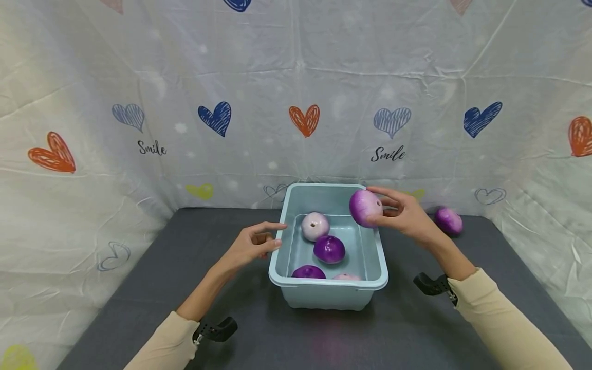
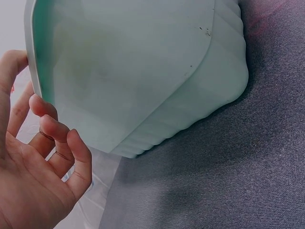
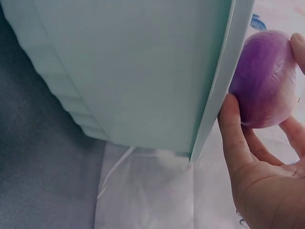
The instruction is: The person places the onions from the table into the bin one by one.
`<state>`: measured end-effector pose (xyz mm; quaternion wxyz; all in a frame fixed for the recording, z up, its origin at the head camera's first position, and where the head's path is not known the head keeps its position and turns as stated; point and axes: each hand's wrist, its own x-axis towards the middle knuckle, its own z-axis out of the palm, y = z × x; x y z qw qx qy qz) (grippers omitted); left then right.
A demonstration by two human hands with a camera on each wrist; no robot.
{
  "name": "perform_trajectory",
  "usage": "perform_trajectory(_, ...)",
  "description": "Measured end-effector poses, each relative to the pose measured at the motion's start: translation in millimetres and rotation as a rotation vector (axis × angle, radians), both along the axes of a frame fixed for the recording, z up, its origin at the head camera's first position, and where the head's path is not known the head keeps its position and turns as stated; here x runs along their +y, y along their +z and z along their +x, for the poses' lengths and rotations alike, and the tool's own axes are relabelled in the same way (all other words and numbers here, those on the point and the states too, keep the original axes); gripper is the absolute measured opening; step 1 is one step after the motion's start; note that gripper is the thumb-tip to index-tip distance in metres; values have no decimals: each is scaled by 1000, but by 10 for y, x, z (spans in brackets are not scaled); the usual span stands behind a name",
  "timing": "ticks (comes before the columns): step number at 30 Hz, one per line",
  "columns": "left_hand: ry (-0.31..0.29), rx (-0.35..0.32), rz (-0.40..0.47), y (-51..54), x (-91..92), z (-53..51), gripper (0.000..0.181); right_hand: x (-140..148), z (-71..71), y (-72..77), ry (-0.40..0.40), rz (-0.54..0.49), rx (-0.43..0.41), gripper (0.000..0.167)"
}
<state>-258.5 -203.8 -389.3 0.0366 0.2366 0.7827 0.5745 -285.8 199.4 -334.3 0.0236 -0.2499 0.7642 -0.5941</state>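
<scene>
A light blue plastic basin [image 1: 326, 298] stands on the dark cloth. My right hand [image 1: 404, 216] grips a purple onion [image 1: 364, 206] between thumb and fingers, over the basin's right rim near its far corner. In the right wrist view, this onion [image 3: 267, 78] shows beyond the rim. At the opposite side, my left hand [image 1: 247, 246] holds the left rim with thumb and index finger; its other fingers curl beside the outer wall. Inside the basin lie a pale onion [image 1: 315, 226], a dark purple onion [image 1: 329, 250] and others partly hidden by the front rim.
Another purple onion [image 1: 448, 221] lies on the dark cloth [image 1: 222, 221] at the back right, behind my right wrist. A pale sheet printed with hearts [image 1: 305, 121] hangs behind and along both sides.
</scene>
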Motion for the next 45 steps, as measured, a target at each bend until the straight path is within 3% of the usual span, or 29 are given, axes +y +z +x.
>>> perform_trajectory(11, -5, 6, -15, 3, 5, -8, 41, -50, 20, 10, 18, 24, 0, 70)
perform_trajectory(20, 2, 7, -15, -13, -6, -14, 38, 119, 45, -39, 29, -38, 7, 63)
perform_trajectory(30, 0, -1, -14, -6, -10, -14, 40, 570, 148, -244, -195, 84, 86, 46)
perform_trajectory(38, -8, -3, -9, 7, -6, -17, 40, 949, 248, -526, -380, 132, 136, 48)
perform_trajectory(45, -13, 6, -10, -13, -7, -27, 42, 1220, 210, -758, -572, 158, 176, 58)
